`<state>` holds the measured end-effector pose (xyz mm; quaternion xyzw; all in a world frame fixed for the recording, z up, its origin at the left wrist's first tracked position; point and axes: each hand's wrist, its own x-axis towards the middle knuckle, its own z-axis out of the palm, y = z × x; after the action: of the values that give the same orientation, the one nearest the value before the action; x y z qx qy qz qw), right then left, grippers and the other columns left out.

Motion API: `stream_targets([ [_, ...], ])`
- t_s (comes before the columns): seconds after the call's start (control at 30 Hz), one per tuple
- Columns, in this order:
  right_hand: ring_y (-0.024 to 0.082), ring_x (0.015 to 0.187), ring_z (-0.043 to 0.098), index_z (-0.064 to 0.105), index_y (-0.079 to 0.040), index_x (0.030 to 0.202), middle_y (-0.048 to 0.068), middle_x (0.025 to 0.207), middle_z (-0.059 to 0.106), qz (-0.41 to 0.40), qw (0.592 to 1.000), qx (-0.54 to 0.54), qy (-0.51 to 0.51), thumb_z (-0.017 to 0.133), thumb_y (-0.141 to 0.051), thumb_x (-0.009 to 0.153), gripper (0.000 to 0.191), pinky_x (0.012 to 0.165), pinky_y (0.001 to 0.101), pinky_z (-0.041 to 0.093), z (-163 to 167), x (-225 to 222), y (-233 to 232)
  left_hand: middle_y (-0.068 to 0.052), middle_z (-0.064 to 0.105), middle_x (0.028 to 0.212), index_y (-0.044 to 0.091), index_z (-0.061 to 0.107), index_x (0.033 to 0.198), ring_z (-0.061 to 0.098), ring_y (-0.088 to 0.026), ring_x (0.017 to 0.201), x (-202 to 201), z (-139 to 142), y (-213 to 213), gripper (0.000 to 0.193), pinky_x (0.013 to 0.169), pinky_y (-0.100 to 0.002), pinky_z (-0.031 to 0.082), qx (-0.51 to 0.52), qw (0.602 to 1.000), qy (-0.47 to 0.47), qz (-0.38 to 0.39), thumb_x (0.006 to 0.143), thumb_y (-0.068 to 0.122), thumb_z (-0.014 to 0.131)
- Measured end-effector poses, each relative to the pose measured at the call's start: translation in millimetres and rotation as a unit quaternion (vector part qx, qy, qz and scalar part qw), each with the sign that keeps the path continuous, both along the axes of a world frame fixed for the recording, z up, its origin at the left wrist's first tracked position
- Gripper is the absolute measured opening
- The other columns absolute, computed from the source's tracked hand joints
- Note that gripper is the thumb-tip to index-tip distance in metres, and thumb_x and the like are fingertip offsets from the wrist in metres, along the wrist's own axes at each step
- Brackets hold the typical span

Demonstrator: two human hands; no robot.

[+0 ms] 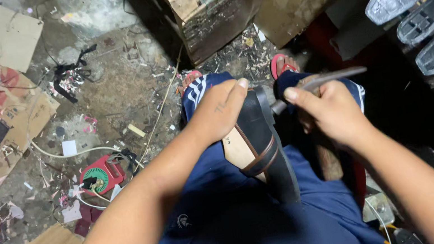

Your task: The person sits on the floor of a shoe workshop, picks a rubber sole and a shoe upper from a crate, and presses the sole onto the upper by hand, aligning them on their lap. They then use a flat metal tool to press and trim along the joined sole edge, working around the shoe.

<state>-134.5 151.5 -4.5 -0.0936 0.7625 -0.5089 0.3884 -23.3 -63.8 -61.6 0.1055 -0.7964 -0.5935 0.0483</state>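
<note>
We are clasping the black-soled shoe (pixel 258 139) on our lap with our left hand (pixel 216 117), while our right hand (pixel 329 114) is gripping a hammer (pixel 318 84), its handle mostly hidden.

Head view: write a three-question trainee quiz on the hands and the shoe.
1. True or false: the left hand rests on the black shoe on the lap.
2. What does the right hand grip? A) flat metal tool B) red reel C) cardboard
3. Where do the spare black soles lie: upper right or lower left?

Key: 1 true; 2 A, the metal tool; 3 upper right.
</note>
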Motion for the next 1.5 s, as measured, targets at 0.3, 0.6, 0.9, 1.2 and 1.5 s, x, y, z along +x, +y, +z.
stream_targets([
  [0.3, 0.009, 0.047, 0.050, 0.064, -0.007, 0.083, -0.002, 0.058, 0.055, 0.000, 0.997, 0.034, 0.067, 0.074, -0.029, 0.087, 0.024, 0.043, 0.0277, 0.040, -6.9, 32.4, 26.1, -0.015, 0.059, 0.071, 0.001, 0.059, 0.083, 0.057, -0.026, 0.068, 1.3, -4.5, -1.2, 0.048, 0.067, -0.039, 0.048, 0.016, 1.000, 0.004, 0.006, 0.108, 0.038, 0.042],
  [0.6, 0.013, 0.061, 0.054, 0.064, -0.002, 0.076, -0.001, 0.066, 0.056, 0.275, 0.952, 0.024, 0.132, 0.077, -0.031, 0.089, 0.034, 0.055, 0.0331, 0.046, 25.8, -7.6, -16.1, -0.018, 0.061, 0.071, 0.001, 0.061, 0.084, 0.059, -0.032, 0.064, 1.9, -2.9, 0.0, 0.047, 0.064, -0.042, 0.047, -0.004, 1.000, -0.011, -0.002, 0.107, 0.038, 0.043],
  [0.9, 0.016, 0.065, 0.056, 0.068, -0.003, 0.082, 0.007, 0.072, 0.063, 0.202, 0.932, 0.148, 0.261, 0.083, -0.036, 0.082, 0.037, 0.062, 0.0350, 0.047, 26.6, 23.9, -10.7, -0.017, 0.065, 0.077, 0.001, 0.065, 0.087, 0.063, -0.031, 0.076, 5.0, -3.9, 1.3, 0.047, 0.068, -0.041, 0.047, -0.047, 0.997, -0.041, 0.043, 0.108, 0.039, 0.046],
  [1.2, 0.008, 0.075, 0.060, 0.063, -0.004, 0.086, 0.004, 0.085, 0.068, -0.004, 0.980, -0.086, 0.182, 0.081, -0.003, 0.077, 0.021, 0.067, 0.0236, 0.050, 51.4, 49.2, 65.4, -0.007, 0.070, 0.115, 0.002, 0.057, 0.125, 0.067, -0.015, 0.108, 42.4, 81.2, 9.6, 0.072, 0.095, -0.032, 0.055, 0.172, 0.980, -0.076, -0.064, 0.069, 0.034, 0.088],
  [1.5, 0.005, 0.071, 0.055, 0.058, -0.005, 0.088, 0.005, 0.086, 0.067, 0.027, 0.967, -0.199, 0.159, 0.080, -0.003, 0.080, 0.023, 0.062, 0.0217, 0.046, 53.4, 64.8, 82.9, -0.014, 0.069, 0.111, 0.008, 0.059, 0.123, 0.071, -0.031, 0.102, 65.0, 140.0, 47.4, 0.076, 0.084, -0.040, 0.055, -0.043, 0.993, -0.082, -0.075, 0.064, 0.048, 0.088],
])
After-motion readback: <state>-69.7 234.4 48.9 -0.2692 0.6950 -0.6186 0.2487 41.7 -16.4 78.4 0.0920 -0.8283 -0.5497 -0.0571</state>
